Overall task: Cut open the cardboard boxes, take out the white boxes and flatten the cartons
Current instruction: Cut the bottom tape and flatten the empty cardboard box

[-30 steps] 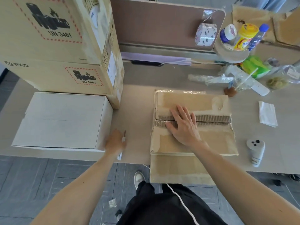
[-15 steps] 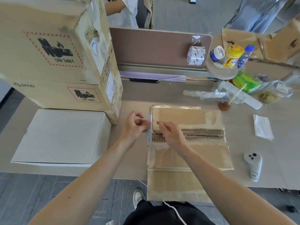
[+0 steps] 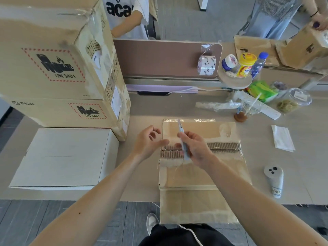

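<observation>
Head view: flattened carton on worktop. Right hand clamped on cutter above carton's left edge. Left hand empty, fingers loose, close beside. White box left of carton. Likely risk: blade nicking left fingers.

Bright, even light leaves only soft, faint shadows on the pale worktop. Wide-angle distortion bows straight lines toward the edges. Motion blur smears the right hand and its cutter. Clear tape glints.
</observation>
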Motion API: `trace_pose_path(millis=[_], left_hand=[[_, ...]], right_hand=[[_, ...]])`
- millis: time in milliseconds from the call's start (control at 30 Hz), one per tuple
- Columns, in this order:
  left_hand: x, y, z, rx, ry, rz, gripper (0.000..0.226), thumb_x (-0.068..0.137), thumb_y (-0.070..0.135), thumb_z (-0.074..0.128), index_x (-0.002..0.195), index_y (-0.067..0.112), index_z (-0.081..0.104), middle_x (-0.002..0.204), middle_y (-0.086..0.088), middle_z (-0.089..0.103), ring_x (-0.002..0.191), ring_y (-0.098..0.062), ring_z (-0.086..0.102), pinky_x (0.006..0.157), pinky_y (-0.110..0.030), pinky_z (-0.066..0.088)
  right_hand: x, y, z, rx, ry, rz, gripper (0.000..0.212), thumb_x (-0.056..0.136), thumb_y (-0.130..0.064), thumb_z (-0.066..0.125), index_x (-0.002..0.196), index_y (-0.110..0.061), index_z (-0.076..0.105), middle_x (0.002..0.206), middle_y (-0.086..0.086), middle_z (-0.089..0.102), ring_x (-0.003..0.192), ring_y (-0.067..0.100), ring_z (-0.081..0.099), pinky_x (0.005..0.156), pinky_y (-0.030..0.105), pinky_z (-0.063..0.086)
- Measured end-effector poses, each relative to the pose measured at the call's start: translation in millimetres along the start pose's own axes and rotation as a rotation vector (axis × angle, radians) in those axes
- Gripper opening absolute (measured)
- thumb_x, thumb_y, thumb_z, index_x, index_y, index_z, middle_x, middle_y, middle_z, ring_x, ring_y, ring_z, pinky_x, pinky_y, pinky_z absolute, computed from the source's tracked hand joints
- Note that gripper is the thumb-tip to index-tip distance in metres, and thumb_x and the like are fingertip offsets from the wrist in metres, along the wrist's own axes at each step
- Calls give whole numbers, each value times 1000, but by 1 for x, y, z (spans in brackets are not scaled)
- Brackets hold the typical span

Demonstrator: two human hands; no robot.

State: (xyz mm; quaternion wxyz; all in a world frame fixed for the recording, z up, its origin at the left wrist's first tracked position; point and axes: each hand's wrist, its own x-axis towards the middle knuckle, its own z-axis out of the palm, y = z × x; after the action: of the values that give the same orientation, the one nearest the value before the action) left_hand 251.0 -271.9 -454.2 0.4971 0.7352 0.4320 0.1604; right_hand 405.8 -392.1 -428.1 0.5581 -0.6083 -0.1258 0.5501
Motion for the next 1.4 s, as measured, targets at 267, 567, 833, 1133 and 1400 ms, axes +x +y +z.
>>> trace_pose_path(millis=[267, 567, 833, 1133, 1400], left_hand=[[-8, -36, 8, 159, -359, -52, 100, 55, 60, 88, 144, 44, 46, 159, -5, 18, 149, -25, 21, 121, -44, 23], [-5, -43, 10, 157, -390, -62, 99, 66, 50, 89, 150, 46, 35, 161, 2, 16, 149, -21, 22, 120, -41, 24], [-3, -50, 11, 97, -392, -75, 97, 66, 48, 89, 148, 50, 37, 157, 8, 22, 146, -17, 26, 117, -35, 26], [-1, -56, 12, 129, -375, -54, 95, 68, 48, 89, 147, 50, 38, 154, 6, 28, 143, -14, 30, 108, -26, 25], [-2, -48, 11, 144, -392, -74, 94, 70, 46, 88, 149, 48, 37, 154, 8, 27, 142, -11, 28, 107, -25, 23]], right_hand=[[10, 4, -29, -1089, -25, -453, 11, 92, -21, 68, 96, -13, 75, 84, -4, 69, 68, 20, 65, 63, 35, 54], [15, 8, -7, -1463, -148, -594, 18, 95, -28, 64, 97, -17, 78, 92, -5, 69, 70, 15, 63, 71, 33, 55], [21, 9, -2, -1562, -164, -575, 20, 95, -25, 64, 87, -11, 77, 91, -3, 68, 68, 15, 64, 67, 29, 53], [22, 0, 2, -1686, -222, -554, 24, 99, -26, 57, 106, -14, 76, 104, -2, 67, 81, 20, 66, 71, 26, 49], [22, 1, -4, -1677, -226, -556, 26, 100, -28, 54, 109, -15, 74, 107, -2, 66, 72, 13, 56, 71, 23, 48]])
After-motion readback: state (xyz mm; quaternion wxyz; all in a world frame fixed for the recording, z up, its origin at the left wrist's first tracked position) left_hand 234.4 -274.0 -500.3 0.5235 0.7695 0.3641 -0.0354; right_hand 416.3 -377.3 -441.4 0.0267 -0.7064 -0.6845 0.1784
